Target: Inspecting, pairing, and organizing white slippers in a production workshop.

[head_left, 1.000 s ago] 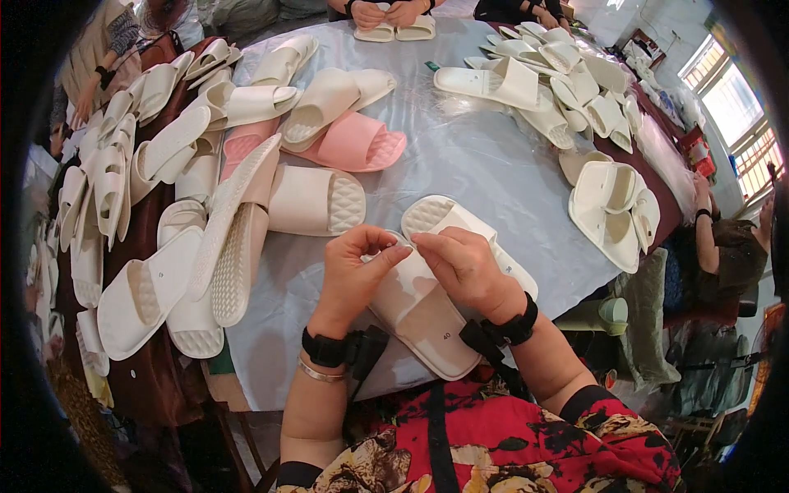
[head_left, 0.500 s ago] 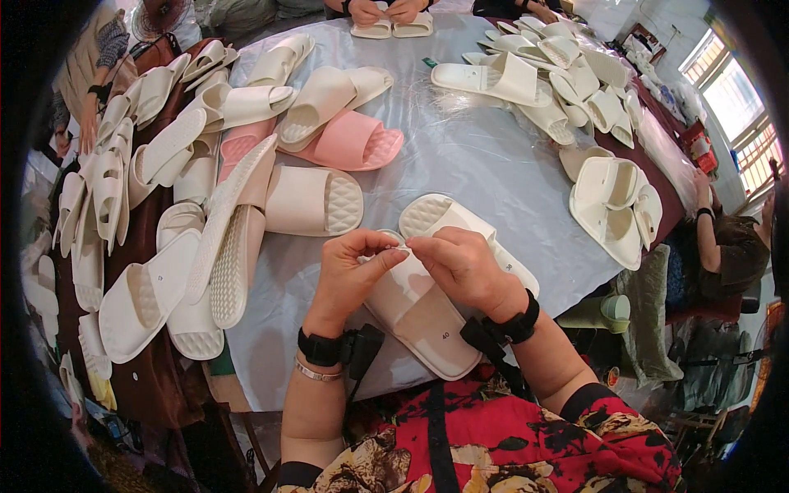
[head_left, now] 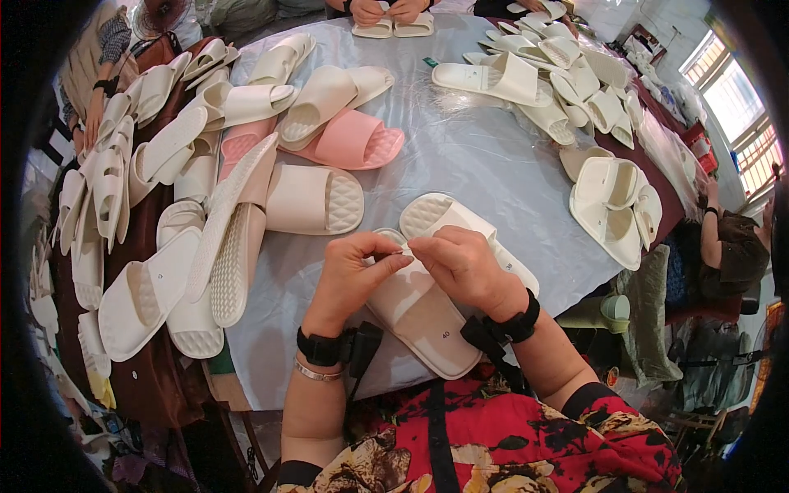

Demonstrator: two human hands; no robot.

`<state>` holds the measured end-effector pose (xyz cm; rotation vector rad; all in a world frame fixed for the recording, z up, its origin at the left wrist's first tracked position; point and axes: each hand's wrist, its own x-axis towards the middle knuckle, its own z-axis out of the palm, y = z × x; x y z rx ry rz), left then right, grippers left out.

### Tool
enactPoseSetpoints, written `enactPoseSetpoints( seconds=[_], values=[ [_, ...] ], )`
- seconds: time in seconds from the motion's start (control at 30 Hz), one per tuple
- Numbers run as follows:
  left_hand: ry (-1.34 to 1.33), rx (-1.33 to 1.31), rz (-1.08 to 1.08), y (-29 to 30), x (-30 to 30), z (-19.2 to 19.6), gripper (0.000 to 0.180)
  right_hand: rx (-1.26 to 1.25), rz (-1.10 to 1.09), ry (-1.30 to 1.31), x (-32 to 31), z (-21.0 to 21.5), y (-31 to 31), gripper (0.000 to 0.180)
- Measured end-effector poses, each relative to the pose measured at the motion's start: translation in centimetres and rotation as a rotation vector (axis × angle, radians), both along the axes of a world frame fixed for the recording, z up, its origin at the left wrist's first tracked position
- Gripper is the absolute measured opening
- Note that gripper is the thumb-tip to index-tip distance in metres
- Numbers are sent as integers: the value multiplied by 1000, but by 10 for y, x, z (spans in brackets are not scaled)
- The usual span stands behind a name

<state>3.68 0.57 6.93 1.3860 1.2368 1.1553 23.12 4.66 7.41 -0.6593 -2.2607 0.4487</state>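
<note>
Cream slipper pair at counter's near edge, pinched at the toe by left grip and right grip.

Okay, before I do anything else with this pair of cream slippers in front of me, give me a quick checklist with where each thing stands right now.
1. Both hands on the work: ok. The left hand and the right hand meet over the near slipper.
2. Grip on the small piece pinched between the fingertips: cannot tell, it is too small to make out.
3. Near slipper resting on the table: ok, though its heel reaches the near edge.
4. Second slipper close by: ok, it lies right beside the first, partly under the right hand.
5. Room to work: ok, the pink slipper and the cream pile on the left lie apart from the hands.
</note>
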Motion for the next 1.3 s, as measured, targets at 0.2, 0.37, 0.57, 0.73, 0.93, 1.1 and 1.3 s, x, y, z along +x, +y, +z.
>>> enactPoseSetpoints(
  seconds=[0.2,0.37,0.57,0.73,0.93,1.1,1.3],
  values=[
    [43,46,-19,0,1,3,16,-2,-8,27,-2,-2,1,15],
    [79,106,-44,-1,-3,4,19,-6,-3,3,-2,-1,1,14],
    [119,110,-64,0,-1,2,21,1,6,-36,-2,1,1,13],
    [150,77,-68,1,0,1,22,3,5,-85,-2,1,0,12],
    [127,132,-79,1,5,-3,24,22,13,-89,-3,3,1,13],
    [145,91,-67,2,6,-2,20,17,-15,-69,-5,-1,1,12],
    [-17,15,-28,1,2,-7,15,43,-53,2,-8,-6,0,12]
  ],
)
